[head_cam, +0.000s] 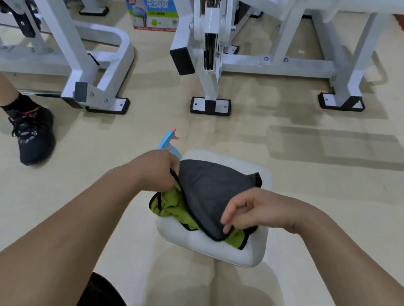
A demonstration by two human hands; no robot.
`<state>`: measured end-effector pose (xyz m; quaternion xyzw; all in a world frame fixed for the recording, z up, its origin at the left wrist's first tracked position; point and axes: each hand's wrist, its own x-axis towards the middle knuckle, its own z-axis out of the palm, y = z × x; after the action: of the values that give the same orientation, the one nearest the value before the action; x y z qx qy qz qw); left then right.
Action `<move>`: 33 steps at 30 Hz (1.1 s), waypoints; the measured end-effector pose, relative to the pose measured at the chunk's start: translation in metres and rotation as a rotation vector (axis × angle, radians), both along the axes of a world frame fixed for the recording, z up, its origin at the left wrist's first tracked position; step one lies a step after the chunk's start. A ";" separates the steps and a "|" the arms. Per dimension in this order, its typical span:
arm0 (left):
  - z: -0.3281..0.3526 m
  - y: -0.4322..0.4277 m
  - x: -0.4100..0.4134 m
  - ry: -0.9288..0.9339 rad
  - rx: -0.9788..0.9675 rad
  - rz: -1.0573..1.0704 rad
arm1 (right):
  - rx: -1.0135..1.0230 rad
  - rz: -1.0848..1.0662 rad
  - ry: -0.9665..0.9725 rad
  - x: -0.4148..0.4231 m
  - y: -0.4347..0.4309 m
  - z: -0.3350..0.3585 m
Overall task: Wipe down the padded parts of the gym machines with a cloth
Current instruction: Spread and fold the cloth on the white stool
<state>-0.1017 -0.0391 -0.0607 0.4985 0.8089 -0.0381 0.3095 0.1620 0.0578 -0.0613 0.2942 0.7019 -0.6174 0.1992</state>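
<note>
Two hands on one cloth [208,191] here, and it's the two-sided kind: dark grey on top, lime green underneath, black trim round the edge. It's lying on a white padded seat [213,251] right in front of the person, covering most of the middle of the pad. The green side is bunched up and peeking out at the left and along the near edge.

Left hand [156,171] is at the far-left corner of the cloth with the fingers curled round it, and you can see the black trim running into the fist, so that's a proper grip. A blue spray bottle [169,142] with a pink nozzle pokes out just beyond that hand. I honestly can't tell if the hand is holding it too or if it's just sitting behind.

Right hand [256,211] is over the near-right part of the cloth, fingers loosely bent, fingertips [225,228] down on the grey side right by the trim. Can't tell whether it's pinching the edge or only touching it, since the thumb is hidden.

Round about: beige floor [290,178], white machine frames [100,57] with black feet across the top, a printed cardboard box [151,8] behind them, and someone else's black shoe [33,136] off to the left.
</note>
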 end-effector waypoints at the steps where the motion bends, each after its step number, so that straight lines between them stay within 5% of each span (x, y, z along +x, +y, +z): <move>1: 0.011 -0.005 0.000 -0.068 -0.154 -0.065 | -0.040 -0.054 0.005 -0.001 0.001 0.000; 4: 0.016 -0.011 -0.003 -0.074 -0.363 -0.172 | 0.260 -0.468 0.050 -0.009 0.016 -0.017; 6: -0.004 -0.004 -0.002 -0.026 -0.087 -0.060 | 0.687 -0.522 -0.089 -0.012 0.023 -0.030; 8: -0.030 0.003 0.006 0.000 0.202 0.058 | 0.807 -0.391 -0.264 -0.010 0.023 -0.043; 12: -0.064 0.013 0.010 0.050 0.096 0.009 | 0.774 -0.398 -0.286 -0.008 0.019 -0.056; 16: -0.051 0.027 0.008 0.121 0.043 0.016 | 0.599 -0.628 -0.097 -0.007 0.020 -0.040; 18: -0.033 0.035 0.011 0.009 0.217 0.049 | 0.405 -0.840 0.071 -0.014 0.022 -0.017; 24: 0.048 0.041 0.026 -0.110 0.898 0.275 | 0.304 -1.189 0.487 -0.022 0.026 0.045; 29: 0.075 0.028 0.024 -0.202 1.073 0.295 | 0.171 -1.140 0.754 -0.007 0.033 0.073; 33: 0.065 0.022 0.028 -0.224 0.940 0.127 | 0.107 -1.082 0.668 -0.004 0.034 0.060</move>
<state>-0.0734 -0.0174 0.0041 0.5351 0.7289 0.4042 0.1378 0.1584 0.0916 -0.0017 0.4085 0.5079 -0.6533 -0.3852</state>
